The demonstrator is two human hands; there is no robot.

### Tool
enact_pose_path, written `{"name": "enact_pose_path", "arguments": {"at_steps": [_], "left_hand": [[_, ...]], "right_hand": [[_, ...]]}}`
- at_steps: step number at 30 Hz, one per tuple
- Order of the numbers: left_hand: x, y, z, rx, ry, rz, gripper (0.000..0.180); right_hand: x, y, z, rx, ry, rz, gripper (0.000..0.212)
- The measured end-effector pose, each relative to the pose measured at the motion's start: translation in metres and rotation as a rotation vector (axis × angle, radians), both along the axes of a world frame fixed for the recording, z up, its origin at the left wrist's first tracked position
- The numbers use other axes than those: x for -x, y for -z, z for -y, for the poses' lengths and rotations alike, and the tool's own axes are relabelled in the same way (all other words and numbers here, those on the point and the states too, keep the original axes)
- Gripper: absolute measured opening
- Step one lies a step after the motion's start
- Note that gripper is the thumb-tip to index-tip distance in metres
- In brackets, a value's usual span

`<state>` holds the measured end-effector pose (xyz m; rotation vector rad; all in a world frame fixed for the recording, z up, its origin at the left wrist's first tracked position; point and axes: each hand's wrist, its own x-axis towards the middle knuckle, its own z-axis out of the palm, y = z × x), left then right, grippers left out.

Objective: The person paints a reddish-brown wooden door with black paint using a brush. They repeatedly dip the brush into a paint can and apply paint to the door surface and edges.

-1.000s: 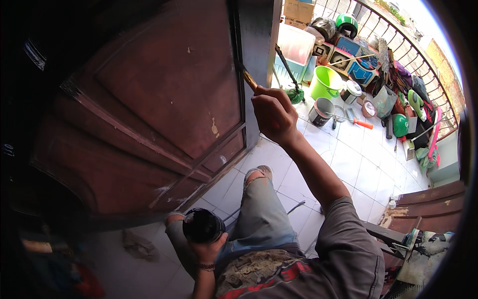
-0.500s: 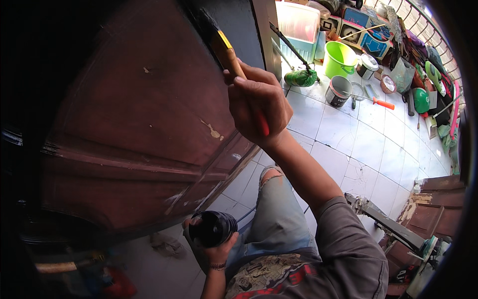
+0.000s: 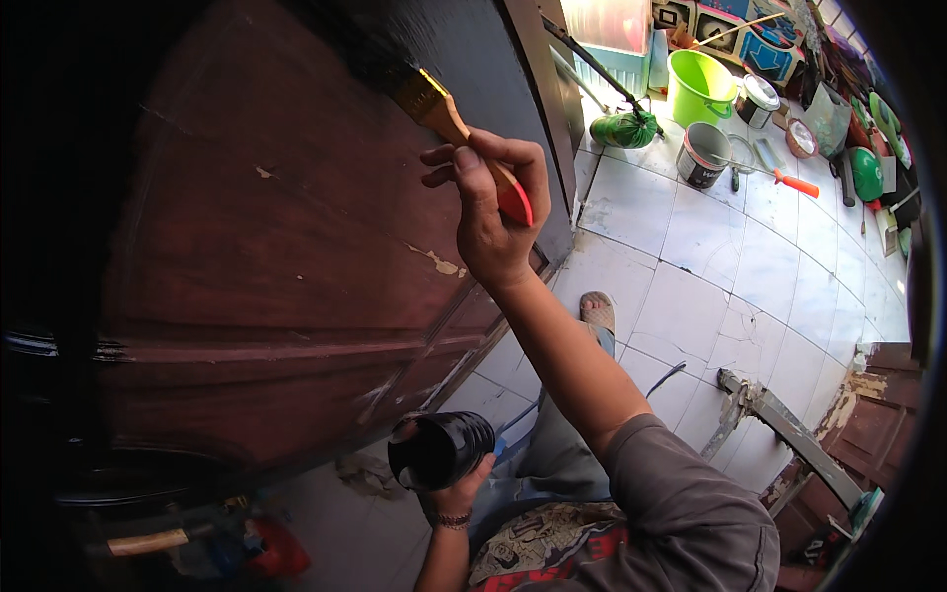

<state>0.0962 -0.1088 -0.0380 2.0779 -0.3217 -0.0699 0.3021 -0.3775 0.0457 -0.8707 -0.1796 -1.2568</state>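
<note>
My right hand (image 3: 495, 202) grips a flat paintbrush (image 3: 446, 116) by its wooden, red-tipped handle, thumb and fingers closed round it. The bristles meet the brown panelled door (image 3: 286, 227) near its top, at the border of dark, wet-looking paint (image 3: 464, 74). Chipped pale patches (image 3: 434, 260) show on the brown surface. Low down, close to my body, my left hand (image 3: 464, 490) holds a ribbed black container (image 3: 441, 449) from below and the side. Its mouth is tilted toward the door, and its inside looks dark.
On the white tiled floor (image 3: 631, 281) at far right stand a lime-green bucket (image 3: 698, 89), a paint can (image 3: 702, 155) and an orange-handled tool (image 3: 795, 185). A grey metal frame (image 3: 804, 444) leans at lower right. A pale cloth (image 3: 365, 476) lies below the door.
My right hand has turned, bringing the brush lower and flatter against the door. The container sits slightly further right in view. One sandalled foot has come into sight.
</note>
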Motion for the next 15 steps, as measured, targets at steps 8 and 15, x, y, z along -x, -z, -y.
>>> {"name": "enact_pose_path", "arguments": {"at_steps": [8,15], "left_hand": [[0.006,0.003,-0.016,-0.1,-0.042,0.005,0.059],[-0.001,-0.006,-0.021,-0.138,-0.004,0.083,0.076]], "right_hand": [[0.032,-0.02,-0.028,-0.028,0.101,0.088,0.017],[0.016,0.011,-0.026,-0.211,0.098,-0.059,0.014]]}}
